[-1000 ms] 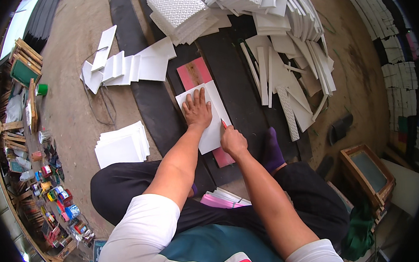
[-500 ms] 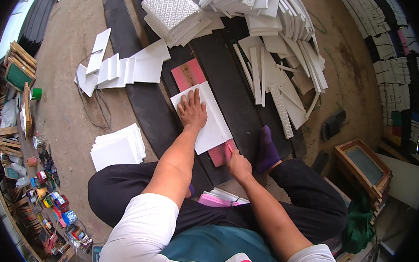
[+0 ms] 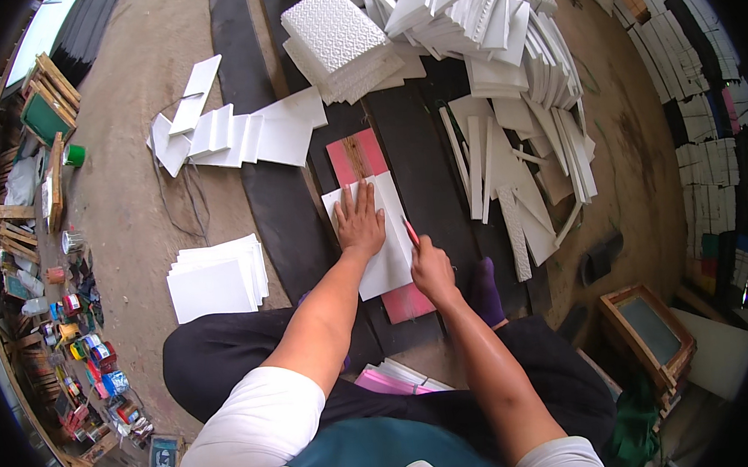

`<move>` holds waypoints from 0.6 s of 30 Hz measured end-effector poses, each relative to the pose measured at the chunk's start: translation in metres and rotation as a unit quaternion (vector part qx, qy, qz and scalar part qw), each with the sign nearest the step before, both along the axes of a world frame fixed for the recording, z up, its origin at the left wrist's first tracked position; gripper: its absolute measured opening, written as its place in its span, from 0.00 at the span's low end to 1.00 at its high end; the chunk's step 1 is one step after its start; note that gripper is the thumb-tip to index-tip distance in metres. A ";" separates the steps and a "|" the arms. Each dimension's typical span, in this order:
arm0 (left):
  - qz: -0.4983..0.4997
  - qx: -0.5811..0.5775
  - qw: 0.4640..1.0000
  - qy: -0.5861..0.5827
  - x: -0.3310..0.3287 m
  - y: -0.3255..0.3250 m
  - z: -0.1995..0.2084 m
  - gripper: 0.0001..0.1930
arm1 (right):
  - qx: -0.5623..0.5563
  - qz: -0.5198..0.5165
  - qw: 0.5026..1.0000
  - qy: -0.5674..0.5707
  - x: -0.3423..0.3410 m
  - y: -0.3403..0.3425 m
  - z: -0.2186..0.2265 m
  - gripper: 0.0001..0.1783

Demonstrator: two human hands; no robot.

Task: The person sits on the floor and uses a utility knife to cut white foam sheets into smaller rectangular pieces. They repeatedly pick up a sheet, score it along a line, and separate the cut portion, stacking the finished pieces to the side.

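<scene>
A stack of white sheets [image 3: 213,288] is lying to the left of your left hand [image 3: 362,232], which is resting flat with fingers outstretched on a white sheet [image 3: 390,254]. That sheet is lying over a pink board [image 3: 406,303], partly beneath this hand. Your right hand [image 3: 433,273] is gripping a slim red tool [image 3: 413,234] near the sheet's right edge. White strips [image 3: 475,167] are lying ahead and farther right.

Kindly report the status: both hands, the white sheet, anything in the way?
Left hand flat on white sheet. Right hand grips red tool by sheet's right edge. Sheet lies on pink board. No obstruction seen; white strips lie apart, farther right.
</scene>
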State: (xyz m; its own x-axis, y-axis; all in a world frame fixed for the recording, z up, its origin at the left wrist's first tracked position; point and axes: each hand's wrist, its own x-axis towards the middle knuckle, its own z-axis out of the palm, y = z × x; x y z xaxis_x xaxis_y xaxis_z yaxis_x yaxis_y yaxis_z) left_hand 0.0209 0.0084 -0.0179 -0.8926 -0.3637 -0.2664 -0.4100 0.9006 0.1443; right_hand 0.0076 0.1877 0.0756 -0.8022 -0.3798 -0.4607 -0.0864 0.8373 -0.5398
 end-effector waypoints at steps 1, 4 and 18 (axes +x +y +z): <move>0.004 0.013 1.000 -0.011 -0.002 0.000 0.004 0.37 | 0.001 -0.015 1.000 0.000 -0.012 -0.019 -0.004 0.15; 0.003 0.009 1.000 -0.026 -0.004 0.001 0.007 0.37 | 0.014 -0.020 1.000 0.004 -0.042 -0.061 -0.012 0.16; -0.005 0.023 0.997 -0.072 -0.005 -0.004 0.004 0.40 | 0.039 0.020 0.999 -0.031 -0.069 -0.098 -0.023 0.17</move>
